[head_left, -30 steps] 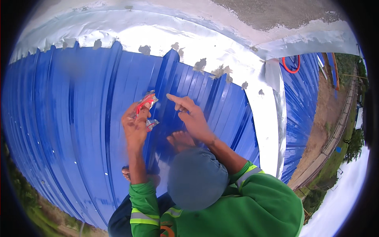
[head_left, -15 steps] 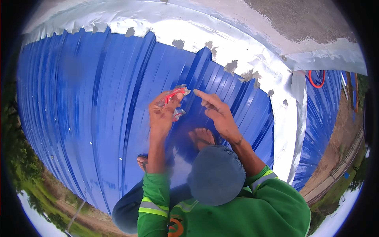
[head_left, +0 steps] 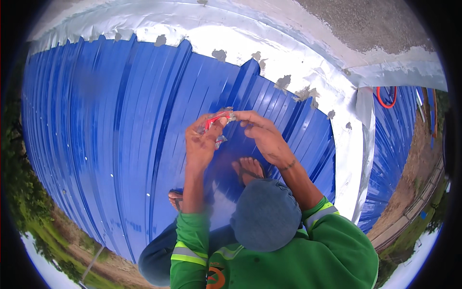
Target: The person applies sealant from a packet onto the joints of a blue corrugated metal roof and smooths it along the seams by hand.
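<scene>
My left hand (head_left: 198, 140) pinches a small crumpled red-and-clear plastic packet (head_left: 210, 122) between thumb and fingers, raised over the blue metal roof sheets (head_left: 159, 111). A loose part of the packet hangs below the fingers. Greyish stuff shows at the end that faces right. My right hand (head_left: 269, 139) comes in from the right with its index finger stretched out and the other fingers curled. Its fingertip reaches that greyish end and seems to touch it. Nothing is held in this hand.
Silvery flashing (head_left: 202, 36) with grey patches runs along the top of the sheets, below a rough concrete wall (head_left: 375, 24). My sandalled feet (head_left: 249, 168) stand on the ribbed sheets. A red loop (head_left: 386, 105) lies at the far right, beyond a pale flashing strip (head_left: 349, 168).
My right hand has moved left, closing the gap, so its index fingertip now meets the packet's end. My left hand still grips the packet, shifted slightly.
</scene>
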The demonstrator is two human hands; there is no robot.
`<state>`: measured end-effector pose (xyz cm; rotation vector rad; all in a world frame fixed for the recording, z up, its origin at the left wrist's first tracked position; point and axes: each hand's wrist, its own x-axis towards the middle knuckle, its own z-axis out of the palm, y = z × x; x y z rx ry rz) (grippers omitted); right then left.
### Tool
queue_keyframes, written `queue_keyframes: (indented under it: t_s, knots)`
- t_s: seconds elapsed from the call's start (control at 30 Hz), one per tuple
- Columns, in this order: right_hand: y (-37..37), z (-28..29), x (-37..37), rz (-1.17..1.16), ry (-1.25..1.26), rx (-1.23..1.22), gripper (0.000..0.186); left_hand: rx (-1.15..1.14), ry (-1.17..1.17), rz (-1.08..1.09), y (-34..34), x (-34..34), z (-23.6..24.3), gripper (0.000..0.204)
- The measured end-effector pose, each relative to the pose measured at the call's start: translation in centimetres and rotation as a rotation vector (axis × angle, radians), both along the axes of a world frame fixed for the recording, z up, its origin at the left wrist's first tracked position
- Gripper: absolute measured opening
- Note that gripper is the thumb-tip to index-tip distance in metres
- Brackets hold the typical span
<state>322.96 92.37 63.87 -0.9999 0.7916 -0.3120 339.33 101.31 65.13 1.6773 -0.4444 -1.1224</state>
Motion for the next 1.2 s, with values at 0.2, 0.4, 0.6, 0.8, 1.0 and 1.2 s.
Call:
queue_keyframes:
  t_s: [0.2,0.4,0.6,0.8,1.0,1.2]
  knots:
    - [0.2,-1.1,0.0,-0.009,0.004,0.064,0.044,-0.025,-0.026,0.016,0.1,-0.2,0.2,0.022]
    - [0.3,-1.2,0.2,-0.062,0.006,0.073,0.045,0.066,-0.109,0.033,0.2,-0.5,0.0,0.018]
    - [-0.2,-0.7,-1.0,-0.02,-0.095,0.108,0.044,0.092,-0.35,0.086,0.7,0.0,-3.4,0.027]
    - [-2.3,-3.8,-3.5,-0.186,0.188,-0.05,0.052,0.059,-0.091,0.272,2.0,2.7,-4.0,0.036]
    - [-5.7,-9.0,-5.2,-0.177,0.421,-0.515,0.058,0.05,0.009,0.291,1.7,3.3,-2.9,0.026]
    - [-9.5,-14.1,-3.5,-0.031,0.669,-1.058,0.062,0.067,0.05,0.24,1.8,2.9,-2.9,0.028]
